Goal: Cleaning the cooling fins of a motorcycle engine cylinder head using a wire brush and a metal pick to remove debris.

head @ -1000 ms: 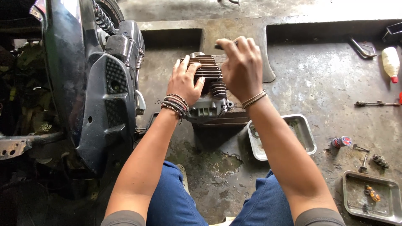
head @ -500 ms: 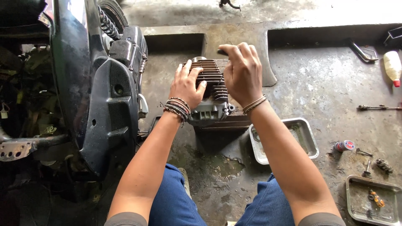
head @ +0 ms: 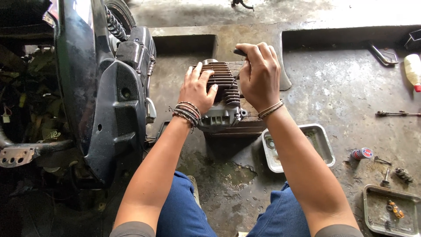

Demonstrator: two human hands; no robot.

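Note:
A finned grey metal engine cylinder (head: 222, 94) rests on a low block on the concrete floor. My left hand (head: 196, 89) lies flat on the left side of its fins, fingers spread, holding it steady. My right hand (head: 259, 73) is closed around a dark tool handle (head: 240, 52) whose thin shaft points down into the cylinder's right side. Beaded bracelets circle both wrists.
A dark motorcycle body (head: 103, 96) stands at the left. A metal tray (head: 323, 145) lies right of the cylinder, another tray (head: 388, 215) with small parts at bottom right. A small spool (head: 362, 153), a long tool (head: 397, 114) and a white bottle (head: 412, 70) lie on the stained floor.
My right hand has closed tighter around the tool handle and shifted slightly over the cylinder. My left hand stays on the fins.

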